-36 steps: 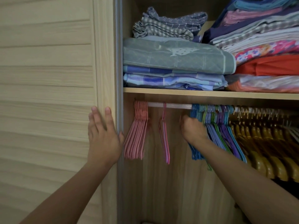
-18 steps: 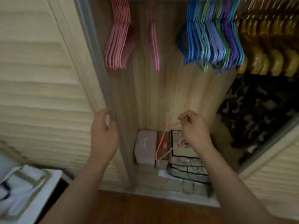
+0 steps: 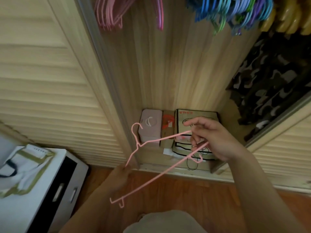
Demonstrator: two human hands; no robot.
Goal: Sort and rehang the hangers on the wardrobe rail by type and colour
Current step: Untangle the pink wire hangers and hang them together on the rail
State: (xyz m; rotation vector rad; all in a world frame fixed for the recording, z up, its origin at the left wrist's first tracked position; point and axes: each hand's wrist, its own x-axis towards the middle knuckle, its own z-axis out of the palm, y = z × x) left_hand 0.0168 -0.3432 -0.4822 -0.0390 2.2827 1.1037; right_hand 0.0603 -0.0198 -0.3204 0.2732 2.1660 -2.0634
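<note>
A thin pink wire hanger (image 3: 156,140) lies tilted in front of me, low before the open wardrobe, hook up and to the left. My right hand (image 3: 213,142) pinches its right end. My left hand (image 3: 122,175) pinches the tip of its left shoulder from below. Overhead hang a bunch of pink hangers (image 3: 109,12), a couple of magenta ones (image 3: 159,15), a mixed blue, green and purple bunch (image 3: 232,12), and yellow hangers (image 3: 287,19). The rail itself is out of view.
A louvred sliding door (image 3: 42,73) stands at left, with its edge beside the hanger. A pink box (image 3: 149,126) and a black-trimmed box (image 3: 196,116) sit on the wardrobe floor. A camouflage garment (image 3: 269,78) hangs at right. A white cabinet (image 3: 55,185) stands at lower left.
My view has dropped from the rail to the wardrobe floor. My right hand came down from the blue bunch holding the pink hanger. My left hand left the door edge and took the hanger's left end.
</note>
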